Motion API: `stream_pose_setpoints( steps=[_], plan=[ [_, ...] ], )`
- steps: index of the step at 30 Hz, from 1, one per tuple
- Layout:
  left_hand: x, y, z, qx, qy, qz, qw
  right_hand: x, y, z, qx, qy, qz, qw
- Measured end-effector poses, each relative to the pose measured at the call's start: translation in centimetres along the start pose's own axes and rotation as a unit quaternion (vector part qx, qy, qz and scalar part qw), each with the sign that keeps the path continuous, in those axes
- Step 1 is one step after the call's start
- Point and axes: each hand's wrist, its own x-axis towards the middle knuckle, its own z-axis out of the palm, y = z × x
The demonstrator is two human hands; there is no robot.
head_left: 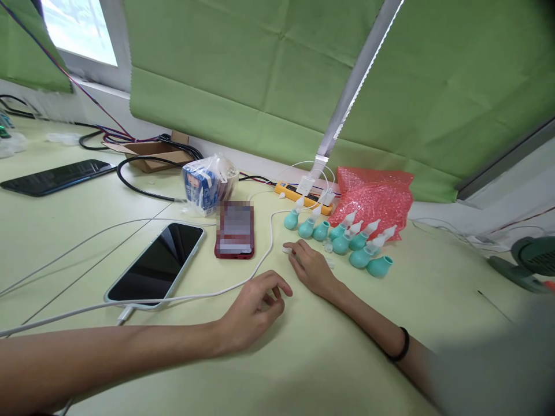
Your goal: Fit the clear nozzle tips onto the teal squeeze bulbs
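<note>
By green blinds [243,63]: pale table [347,358], 2 hands [255,306] [312,268].

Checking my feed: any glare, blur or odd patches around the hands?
Head view: the window is washed out; the red-cased phone's screen is pixelated; a grey blur covers the lower right, past the black band; a soft shadow lies under the left hand; the right hand looks reasonably clear.
</note>
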Motion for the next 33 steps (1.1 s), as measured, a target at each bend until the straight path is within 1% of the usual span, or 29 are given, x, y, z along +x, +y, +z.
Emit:
stream_pose_setpoints(
  steps=[4, 8, 10, 13, 15, 17, 21, 24, 26, 28, 31, 33],
  plan=[
    [-0.1, -0.3, 0.1, -0.003, 0.000, -0.003, 1.000, -1.3, 0.3, 0.1, 0.077, 0.035, -0.007, 0.996],
    [-0.2, -0.6, 0.2, -0.004, 0.009, -0.001, 1.000, -2.5, 0.0, -0.1, 0.150, 0.079, -0.013, 0.985],
    [-0.1, -0.8, 0.2, -0.010, 0.023, 0.011, 1.000, -3.1, -0.5, -0.2, 0.174, 0.093, -0.041, 0.980],
    [0.0, -1.2, 0.3, 0.000, 0.046, 0.040, 0.998, -3.6, -1.5, -0.4, 0.193, 0.088, -0.110, 0.971],
    [0.0, -1.4, 0.4, 0.033, 0.039, 0.046, 0.998, -3.8, -2.0, -0.5, 0.210, 0.080, -0.142, 0.964],
    [0.1, -1.6, 0.4, 0.067, 0.025, 0.045, 0.996, -3.9, -2.4, -0.7, 0.233, 0.072, -0.151, 0.958],
    [0.1, -1.5, 0.4, 0.123, 0.017, 0.060, 0.990, -4.0, -2.6, -1.2, 0.254, 0.054, -0.140, 0.956],
    [-0.1, -1.4, 0.5, 0.187, -0.009, 0.102, 0.977, -3.9, -2.4, -1.3, 0.232, 0.049, -0.140, 0.961],
    [-0.4, -1.4, 0.6, 0.228, -0.029, 0.132, 0.964, -3.8, -2.0, -1.1, 0.202, 0.060, -0.133, 0.968],
    [-0.6, -1.4, 0.6, 0.253, -0.037, 0.146, 0.956, -3.7, -1.6, -0.9, 0.170, 0.086, -0.112, 0.975],
    [-0.5, -1.4, 0.6, 0.243, -0.024, 0.132, 0.961, -3.4, -1.0, -0.9, 0.143, 0.117, -0.078, 0.980],
    [-0.3, -1.2, 0.5, 0.207, -0.006, 0.101, 0.973, -3.3, -0.8, -1.2, 0.139, 0.108, -0.052, 0.983]
  ],
)
